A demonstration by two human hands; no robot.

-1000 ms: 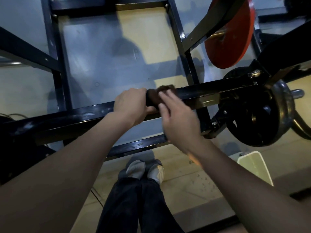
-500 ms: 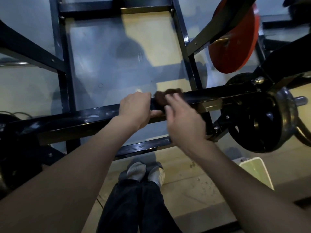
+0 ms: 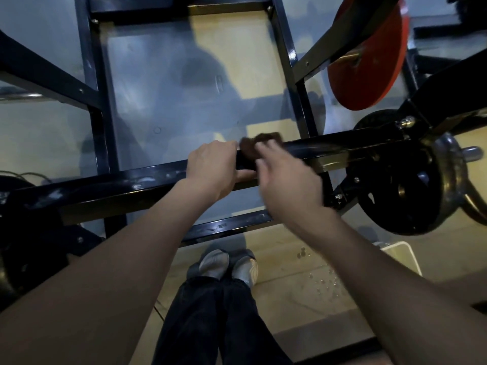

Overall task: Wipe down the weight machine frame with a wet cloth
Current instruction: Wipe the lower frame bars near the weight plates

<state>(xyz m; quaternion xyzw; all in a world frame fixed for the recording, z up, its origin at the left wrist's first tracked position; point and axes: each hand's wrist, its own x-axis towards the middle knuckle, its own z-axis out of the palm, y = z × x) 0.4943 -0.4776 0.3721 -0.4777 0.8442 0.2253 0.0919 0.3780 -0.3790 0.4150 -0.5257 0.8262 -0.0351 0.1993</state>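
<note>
Wiping the frame bar (image 3: 329, 146), we are pressing the cloth (image 3: 259, 143) with straight right hand (image 3: 287, 183) fingers, left hand (image 3: 213, 167) gripping; next, sliding rightward.

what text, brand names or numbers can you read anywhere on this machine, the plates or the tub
None can be read.
Red weight plate: no lettering visible.
Black weight plate: too dark to show any marking.
Black frame bar: only glare and smears.
White tub: blank.
</note>
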